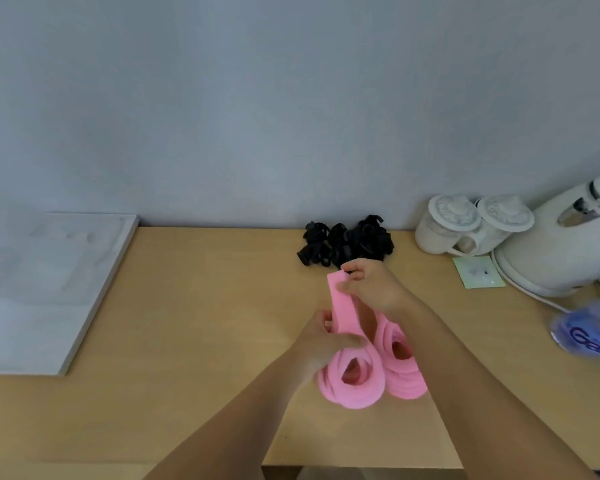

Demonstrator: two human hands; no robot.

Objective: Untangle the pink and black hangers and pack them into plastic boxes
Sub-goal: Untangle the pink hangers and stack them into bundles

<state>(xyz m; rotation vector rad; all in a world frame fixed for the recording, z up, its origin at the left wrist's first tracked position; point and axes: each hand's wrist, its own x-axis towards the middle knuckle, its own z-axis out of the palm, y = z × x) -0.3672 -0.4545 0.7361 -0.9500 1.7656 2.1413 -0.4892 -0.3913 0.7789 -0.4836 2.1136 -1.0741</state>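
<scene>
A stack of pink hangers stands upright over the middle of the wooden table, its looped ends fanned out at the bottom. My left hand grips the stack at its middle. My right hand pinches the flat top end of the stack. Behind my hands, against the wall, a tangled heap of black hangers lies on the table. No plastic box is in view.
A flat grey-white board lies on the table's left. At the right stand two lidded white cups, a white kettle with its cord, a small green packet and a blue plastic bag. The table's front edge is near me.
</scene>
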